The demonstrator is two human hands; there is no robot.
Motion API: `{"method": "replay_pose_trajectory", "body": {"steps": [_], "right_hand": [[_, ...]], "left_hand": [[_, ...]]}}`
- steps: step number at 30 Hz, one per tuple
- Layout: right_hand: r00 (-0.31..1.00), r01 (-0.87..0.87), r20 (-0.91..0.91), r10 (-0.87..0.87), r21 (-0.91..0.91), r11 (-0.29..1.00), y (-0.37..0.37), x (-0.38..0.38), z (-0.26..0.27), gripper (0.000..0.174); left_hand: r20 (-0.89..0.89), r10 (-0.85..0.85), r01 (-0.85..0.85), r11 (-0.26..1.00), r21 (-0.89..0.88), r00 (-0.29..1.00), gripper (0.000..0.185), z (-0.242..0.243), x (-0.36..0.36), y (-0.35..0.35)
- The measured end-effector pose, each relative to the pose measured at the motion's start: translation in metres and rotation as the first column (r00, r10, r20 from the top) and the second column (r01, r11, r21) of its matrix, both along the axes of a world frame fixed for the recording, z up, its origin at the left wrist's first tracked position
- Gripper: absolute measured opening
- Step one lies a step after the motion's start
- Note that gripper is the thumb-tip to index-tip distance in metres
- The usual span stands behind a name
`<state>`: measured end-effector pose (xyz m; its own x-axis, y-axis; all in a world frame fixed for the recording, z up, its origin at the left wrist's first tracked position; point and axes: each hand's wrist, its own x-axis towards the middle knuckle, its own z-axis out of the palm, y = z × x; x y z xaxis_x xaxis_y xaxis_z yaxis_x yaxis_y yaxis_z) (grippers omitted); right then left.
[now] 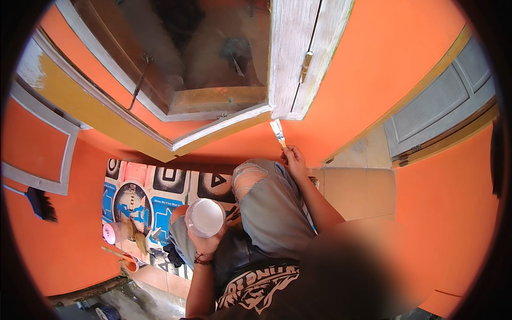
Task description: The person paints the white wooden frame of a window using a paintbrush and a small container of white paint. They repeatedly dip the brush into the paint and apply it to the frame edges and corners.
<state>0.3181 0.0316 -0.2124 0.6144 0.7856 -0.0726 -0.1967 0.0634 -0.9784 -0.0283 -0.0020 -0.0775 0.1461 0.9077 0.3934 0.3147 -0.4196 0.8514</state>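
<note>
My right hand point(294, 161) grips a paintbrush point(279, 135) by its wooden handle. White paint coats the bristles, which point up at the lower corner of a window frame point(291, 68); I cannot tell whether they touch it. The frame wears streaky white paint and carries a brass-coloured hinge point(306, 67). A clear plastic tub of white paint point(205, 218) rests in my left hand point(208, 241), held over my lap. The open casement's bottom edge point(224, 131) is white along one face and ochre beneath.
Under me lies a printed mat point(172, 188), with a pink-white container point(114, 233) and a sponge-like piece point(140, 243) on it. Beside it stands a pot of orange paint point(132, 264) with a stick. A broom point(40, 203) leans left; a grey panelled door point(436, 100) is right.
</note>
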Motion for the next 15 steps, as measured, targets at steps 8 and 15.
{"method": "replay_pose_trajectory", "body": {"steps": [8, 15], "right_hand": [[1.0, -0.003, -0.01, 0.003, 0.01, 1.0, 0.01, 0.003, 0.015, 0.022], [0.999, 0.009, 0.04, -0.008, -0.039, 0.999, -0.008, 0.011, 0.022, 0.024]], "left_hand": [[0.038, -0.033, 0.039, 0.985, -0.168, 0.999, 0.084, -0.001, -0.003, -0.003], [0.059, -0.022, 0.036, 0.967, -0.253, 0.998, 0.082, -0.013, -0.009, 0.0]]}}
